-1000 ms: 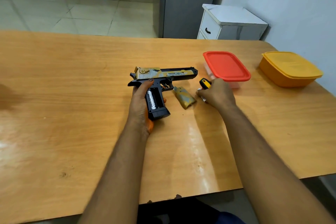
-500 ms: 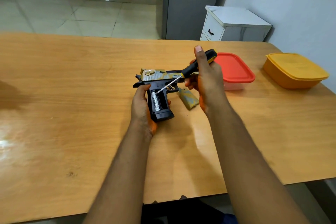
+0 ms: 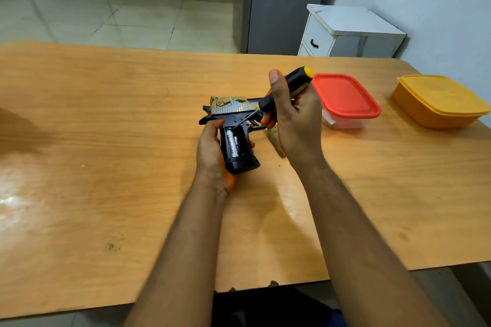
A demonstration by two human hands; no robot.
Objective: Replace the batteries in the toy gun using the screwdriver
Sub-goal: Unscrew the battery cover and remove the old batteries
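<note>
Now lever gently: right hand grips the screwdriver, tip at the battery's 12 o'clock end; left hand clasps the toy gun.

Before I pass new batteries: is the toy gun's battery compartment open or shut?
Open. The grip of the toy gun shows a battery exposed, and the cover lies on the table.

Both hands raised, fingers curled gripping: left hand; right hand, thumb extended.

Right hand hides most of battery cover.
</note>
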